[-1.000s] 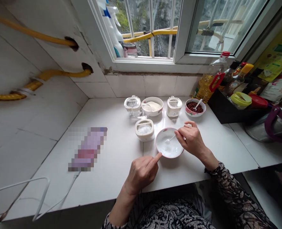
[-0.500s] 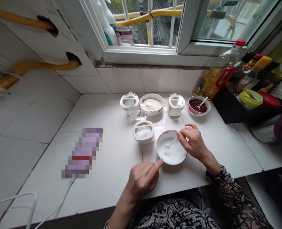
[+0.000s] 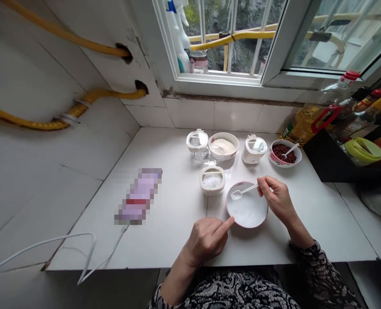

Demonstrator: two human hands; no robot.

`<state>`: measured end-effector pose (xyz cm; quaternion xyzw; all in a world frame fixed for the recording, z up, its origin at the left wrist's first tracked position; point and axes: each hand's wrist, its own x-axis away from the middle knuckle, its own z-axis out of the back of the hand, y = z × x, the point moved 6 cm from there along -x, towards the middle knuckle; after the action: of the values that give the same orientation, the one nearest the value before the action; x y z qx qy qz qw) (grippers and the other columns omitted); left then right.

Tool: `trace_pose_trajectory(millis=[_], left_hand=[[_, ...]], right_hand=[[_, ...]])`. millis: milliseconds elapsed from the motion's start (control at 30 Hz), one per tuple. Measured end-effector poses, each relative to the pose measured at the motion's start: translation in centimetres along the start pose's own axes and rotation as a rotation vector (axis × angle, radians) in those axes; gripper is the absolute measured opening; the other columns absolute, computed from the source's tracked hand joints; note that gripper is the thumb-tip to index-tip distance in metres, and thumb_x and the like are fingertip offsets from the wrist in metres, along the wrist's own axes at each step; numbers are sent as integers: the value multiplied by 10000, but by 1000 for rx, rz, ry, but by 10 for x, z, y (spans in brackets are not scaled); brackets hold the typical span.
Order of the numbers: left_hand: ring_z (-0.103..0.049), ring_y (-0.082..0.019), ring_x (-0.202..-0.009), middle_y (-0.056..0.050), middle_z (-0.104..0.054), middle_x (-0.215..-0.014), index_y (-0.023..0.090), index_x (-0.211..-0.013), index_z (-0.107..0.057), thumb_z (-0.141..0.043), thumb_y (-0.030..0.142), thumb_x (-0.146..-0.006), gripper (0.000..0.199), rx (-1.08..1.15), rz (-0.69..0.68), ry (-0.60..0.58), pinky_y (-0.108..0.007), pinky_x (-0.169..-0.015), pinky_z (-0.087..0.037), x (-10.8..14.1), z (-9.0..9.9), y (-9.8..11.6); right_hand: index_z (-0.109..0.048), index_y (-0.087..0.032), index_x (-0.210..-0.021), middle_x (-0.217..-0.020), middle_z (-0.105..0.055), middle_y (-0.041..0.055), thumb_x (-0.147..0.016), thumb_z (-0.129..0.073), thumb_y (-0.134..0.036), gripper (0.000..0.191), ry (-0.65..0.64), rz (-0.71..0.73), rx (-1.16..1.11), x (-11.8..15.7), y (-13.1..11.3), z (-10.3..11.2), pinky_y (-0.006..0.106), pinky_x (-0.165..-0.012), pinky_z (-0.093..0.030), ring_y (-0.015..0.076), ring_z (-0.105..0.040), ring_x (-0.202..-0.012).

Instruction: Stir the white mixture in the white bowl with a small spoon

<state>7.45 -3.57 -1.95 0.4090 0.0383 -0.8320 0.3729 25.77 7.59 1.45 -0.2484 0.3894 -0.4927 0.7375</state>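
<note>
My right hand pinches the end of a small white plastic spoon. The spoon's scoop hangs over the far left part of a white bowl with a pinkish rim, which contains white granules. At the bowl's near left rim rests the outstretched forefinger of my left hand, its other fingers curled in and its thumb hidden. Just beyond the bowl to the left stands a seasoning jar with white contents and its clear lid flipped back.
Behind are a bowl of pale grains, two lidded jars and a bowl of dark red beans with a spoon. An oil bottle and a black rack line the right. A pixelated phone-like object with a cable lies left.
The spoon has come up out of the white granules, its scoop now higher and further toward the bowl's far side. My left finger stays at the rim. The whole view has shifted.
</note>
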Motion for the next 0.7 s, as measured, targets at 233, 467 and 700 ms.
trace_pose_trajectory(millis=[233, 467, 700], left_hand=[[-506, -119, -476, 23, -581, -557, 108, -1121, -644, -456, 30, -879, 316, -8, -1, 18, -252, -457, -366, 1, -1, 0], [-508, -132, -461, 23, -583, -551, 115, -1227, -607, -453, 24, -877, 394, 9, -16, 27, -257, -448, -348, -1, 0, 0], [-517, -139, -459, 22, -583, -550, 106, -1340, -553, -442, 19, -870, 490, -3, -16, 19, -249, -450, -367, 0, -2, 0]], right_hand=[[-529, -233, -652, -603, -572, -17, -1015, -481, -424, 413, 73, 86, 6, -10, -23, 4, 285, -635, -432, 156, -543, -610], [-535, -233, -817, -645, -605, -32, -1002, -498, -189, 193, 343, 562, 292, -9, -77, -7, 361, -887, -463, 150, -531, -600], [-535, -224, -860, -668, -649, -33, -986, -529, -162, 140, 307, 761, 451, -4, -94, -25, 387, -975, -423, 140, -551, -604]])
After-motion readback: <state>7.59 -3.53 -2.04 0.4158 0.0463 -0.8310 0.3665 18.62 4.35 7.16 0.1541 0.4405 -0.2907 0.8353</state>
